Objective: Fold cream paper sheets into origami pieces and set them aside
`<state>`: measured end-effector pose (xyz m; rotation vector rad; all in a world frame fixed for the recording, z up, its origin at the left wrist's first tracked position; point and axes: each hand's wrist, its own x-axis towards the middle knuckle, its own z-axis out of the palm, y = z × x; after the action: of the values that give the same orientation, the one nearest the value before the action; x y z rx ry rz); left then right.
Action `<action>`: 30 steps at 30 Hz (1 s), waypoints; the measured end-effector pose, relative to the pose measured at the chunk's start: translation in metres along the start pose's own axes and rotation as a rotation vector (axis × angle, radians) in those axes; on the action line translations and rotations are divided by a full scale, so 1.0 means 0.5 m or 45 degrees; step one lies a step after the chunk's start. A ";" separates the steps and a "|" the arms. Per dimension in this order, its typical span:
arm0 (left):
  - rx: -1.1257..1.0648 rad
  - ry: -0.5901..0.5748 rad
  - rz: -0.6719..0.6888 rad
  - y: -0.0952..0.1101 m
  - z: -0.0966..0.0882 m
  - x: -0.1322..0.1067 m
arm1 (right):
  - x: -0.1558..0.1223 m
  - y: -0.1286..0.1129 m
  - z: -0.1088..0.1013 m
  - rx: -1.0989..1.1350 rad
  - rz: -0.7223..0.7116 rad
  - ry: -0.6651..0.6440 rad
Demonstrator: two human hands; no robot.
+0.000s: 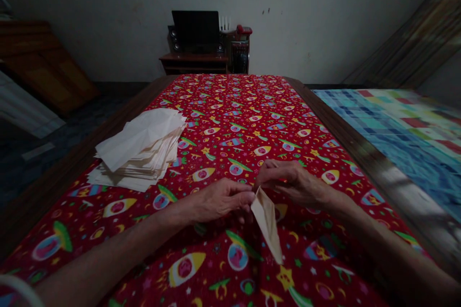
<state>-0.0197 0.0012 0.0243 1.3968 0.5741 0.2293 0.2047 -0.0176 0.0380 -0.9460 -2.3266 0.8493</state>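
Note:
A folded piece of cream paper [267,223], narrow and pointed at its near end, is held just above the red patterned cloth. My left hand [228,200] pinches its upper left edge between thumb and fingers. My right hand [284,180] has its fingers curled at the paper's top corner, close to the left fingertips. The right fingertips are partly hidden behind the paper's top, but they appear closed on it. To the left lies a loose pile of cream paper sheets [144,141], the top ones creased.
A red cloth [248,148] with rockets and planets covers the table, whose dark wooden edge [334,129] shows on both sides. Beyond stand a monitor [196,29] and speakers on a small desk [194,60]. A blue checked sheet [389,139] lies at right, a wooden cabinet [46,62] at left.

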 end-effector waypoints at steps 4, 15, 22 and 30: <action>-0.246 -0.041 0.097 -0.007 0.011 0.011 | 0.006 -0.028 0.012 0.028 -0.013 -0.017; -0.158 0.319 0.113 -0.005 -0.002 0.007 | 0.013 -0.022 0.020 0.137 0.108 0.290; 0.005 -0.033 0.107 0.010 -0.008 -0.007 | 0.000 -0.017 0.017 -0.161 -0.094 0.080; -0.172 0.192 0.057 0.006 0.008 0.006 | 0.008 -0.025 0.030 0.059 -0.003 0.129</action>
<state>-0.0148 -0.0001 0.0266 1.2691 0.6403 0.4049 0.1872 -0.0273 0.0371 -0.9446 -2.2121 0.8309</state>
